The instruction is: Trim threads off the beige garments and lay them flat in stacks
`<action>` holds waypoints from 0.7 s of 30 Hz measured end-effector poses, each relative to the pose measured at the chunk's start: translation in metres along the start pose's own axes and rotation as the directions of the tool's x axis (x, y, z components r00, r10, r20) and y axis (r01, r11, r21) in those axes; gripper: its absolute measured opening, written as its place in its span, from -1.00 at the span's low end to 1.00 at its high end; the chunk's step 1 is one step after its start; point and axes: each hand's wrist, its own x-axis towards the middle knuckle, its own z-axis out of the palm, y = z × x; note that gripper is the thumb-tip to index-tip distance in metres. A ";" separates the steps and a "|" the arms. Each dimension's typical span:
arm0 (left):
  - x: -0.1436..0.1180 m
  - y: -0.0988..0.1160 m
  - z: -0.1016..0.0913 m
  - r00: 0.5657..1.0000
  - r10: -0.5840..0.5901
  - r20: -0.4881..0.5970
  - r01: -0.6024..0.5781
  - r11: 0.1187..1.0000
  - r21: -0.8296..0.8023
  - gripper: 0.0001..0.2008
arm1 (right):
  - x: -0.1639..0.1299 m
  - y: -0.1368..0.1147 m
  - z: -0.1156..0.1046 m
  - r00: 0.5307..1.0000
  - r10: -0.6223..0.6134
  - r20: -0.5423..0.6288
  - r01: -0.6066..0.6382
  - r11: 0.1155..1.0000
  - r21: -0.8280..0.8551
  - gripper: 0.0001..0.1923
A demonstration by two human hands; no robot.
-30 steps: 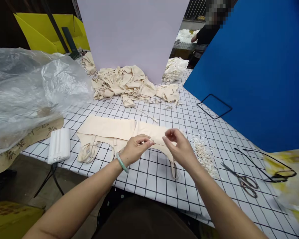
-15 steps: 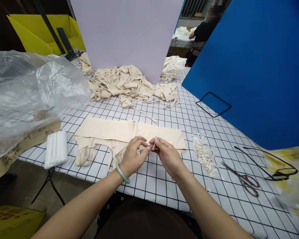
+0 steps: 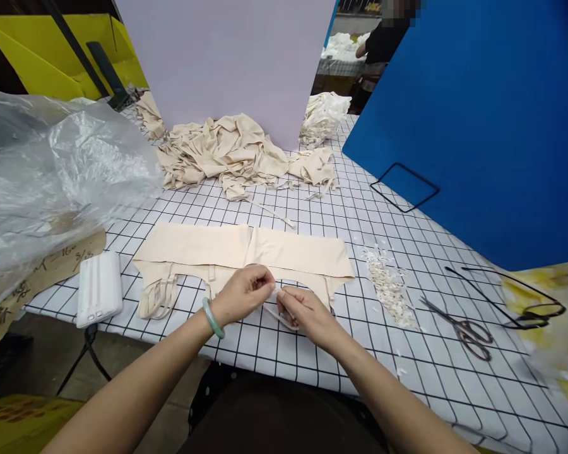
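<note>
A cream garment [image 3: 298, 249] with thin shoulder straps lies spread across the checked table in front of me. Over its lower edge, my left hand [image 3: 247, 291], with a green bangle at the wrist, is closed in a pinch; what sits between its fingertips is too small to make out. Just to the right, my right hand [image 3: 307, 314] is closed on a thin pale strap [image 3: 273, 315], which loops below its fingers. The fingertips of both hands nearly meet. Another bundle of looped straps [image 3: 158, 297] hangs from the garment's left part.
Scissors [image 3: 461, 328] and black glasses [image 3: 525, 309] lie to the right, beside a scatter of small pale scraps [image 3: 389, 287]. A white power bank [image 3: 100, 289] and plastic sheeting [image 3: 89, 157] are at left. Behind are piled cream cloth [image 3: 231, 151] and a blue panel [image 3: 454, 126].
Both hands have moved slightly down, toward me. My right hand has turned palm-down, and a strap loop now shows under it. My left fingers have curled in more. The camera view has shifted a little.
</note>
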 end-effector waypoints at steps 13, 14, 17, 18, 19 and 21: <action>0.093 -0.044 0.018 0.913 0.302 0.275 -0.398 0.810 0.431 -0.83 | 0.040 -0.006 -0.032 0.908 0.395 -0.140 -0.320 0.869 0.377 -0.83; 0.094 -0.045 0.017 0.917 0.302 0.259 -0.389 0.820 0.420 -0.81 | 0.042 -0.007 -0.032 0.907 0.398 -0.138 -0.322 0.865 0.384 -0.83; 0.093 -0.047 0.013 0.919 0.308 0.247 -0.384 0.842 0.379 -0.84 | 0.046 -0.009 -0.035 0.905 0.402 -0.141 -0.322 0.862 0.390 -0.85; 0.093 -0.047 0.012 0.912 0.318 0.258 -0.397 0.843 0.364 -0.84 | 0.047 -0.010 -0.036 0.905 0.400 -0.147 -0.319 0.864 0.389 -0.85; 0.092 -0.048 0.011 0.903 0.331 0.273 -0.414 0.840 0.351 -0.83 | 0.048 -0.010 -0.037 0.905 0.396 -0.156 -0.313 0.868 0.386 -0.86; 0.092 -0.049 0.012 0.889 0.354 0.289 -0.441 0.832 0.336 -0.82 | 0.049 -0.011 -0.040 0.906 0.384 -0.179 -0.297 0.877 0.378 -0.86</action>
